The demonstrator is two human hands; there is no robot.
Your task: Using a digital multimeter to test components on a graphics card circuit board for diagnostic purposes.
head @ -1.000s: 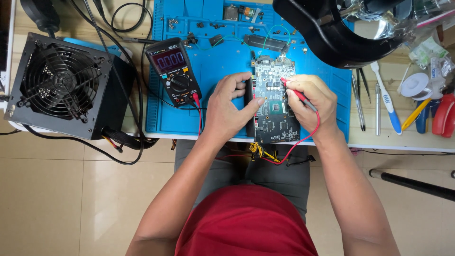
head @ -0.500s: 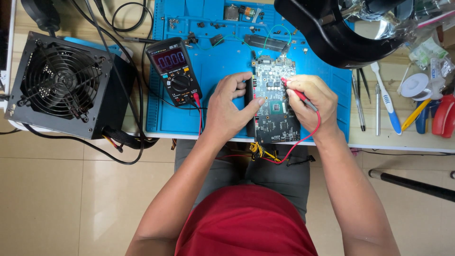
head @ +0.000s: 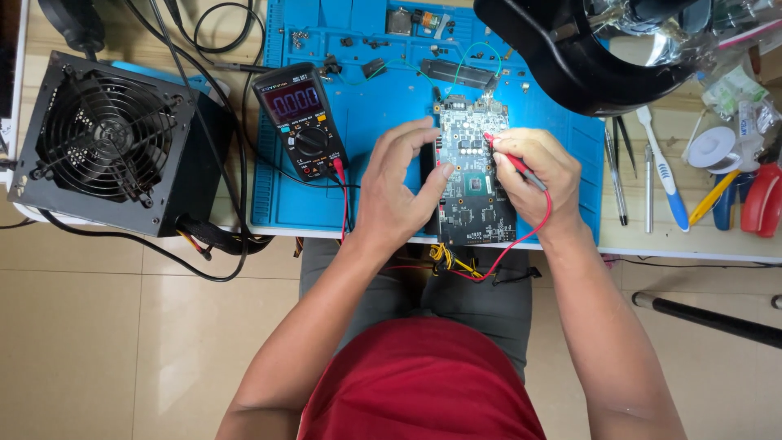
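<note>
A handheld multimeter [head: 299, 119] is lying on the blue work mat [head: 383, 90], just left of the hands. Its rectangular screen [head: 294, 101] is sitting in the upper part of the black body and is glowing dark red with lit digits. Clear plastic packets [head: 737, 90] with pale labels are lying at the far right edge of the bench; their details are too small to tell.

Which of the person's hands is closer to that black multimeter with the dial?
The left hand. It sits just right of the multimeter, at the left edge of the circuit board. The right hand holds a red probe on the board's far side, farther away.
</note>
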